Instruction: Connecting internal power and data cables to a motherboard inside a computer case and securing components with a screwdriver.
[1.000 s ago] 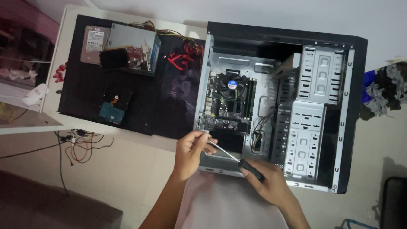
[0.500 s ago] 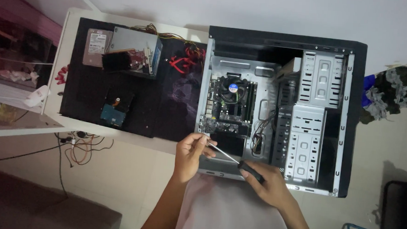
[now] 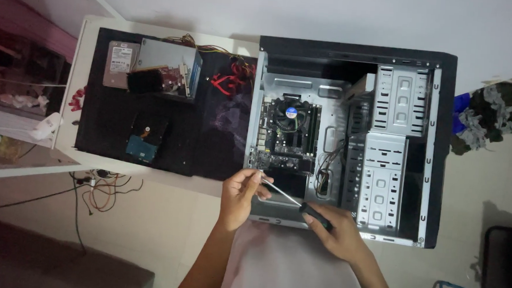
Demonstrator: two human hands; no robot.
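- A person leans over an open PC case point(image 3: 440, 148) lying on its side, with a screwdriver point(image 3: 291, 197) held across its near edge.
- The right hand point(image 3: 336, 230) is closed round the black handle; the left hand point(image 3: 240, 194) pinches the tip between thumb and fingers, at the case's lower left corner.
- The tip sits just below the motherboard point(image 3: 282, 136); a slip could likely drive it into the board and scratch it.
- Loose cables point(image 3: 324, 174) hang just beside the shaft, where a careless stroke might snag them.
- Whether a screw rests under the fingertips cannot be told; if so, it could drop into the case.
- The light is dim, which makes a misplaced tip more likely.
- A hard drive point(image 3: 145, 147) and a power supply point(image 3: 166, 66) lie on the black mat point(image 3: 209, 141), well apart from the hands.
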